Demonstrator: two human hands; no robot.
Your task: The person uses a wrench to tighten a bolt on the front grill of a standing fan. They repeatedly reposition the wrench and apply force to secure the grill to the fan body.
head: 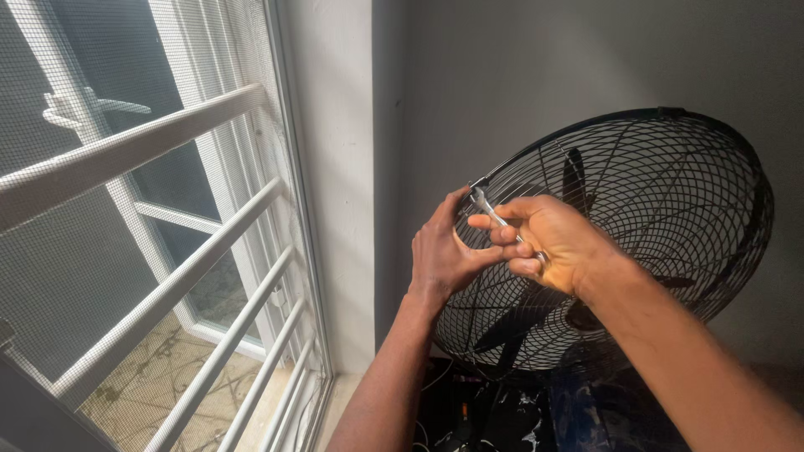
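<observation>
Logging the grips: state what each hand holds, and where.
Right hand: small metal wrench, by its handle. Left hand: black fan guard, at its rim.

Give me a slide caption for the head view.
Right hand turns a small wrench at a black fan guard rim; left hand steadies it.

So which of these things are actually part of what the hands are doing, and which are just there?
In use:
- left hand, steadying the grille rim
- right hand, holding a small metal wrench
- black fan grille

Just there:
- white window bars
- insect screen
- grey wall
- cables below the fan
</observation>
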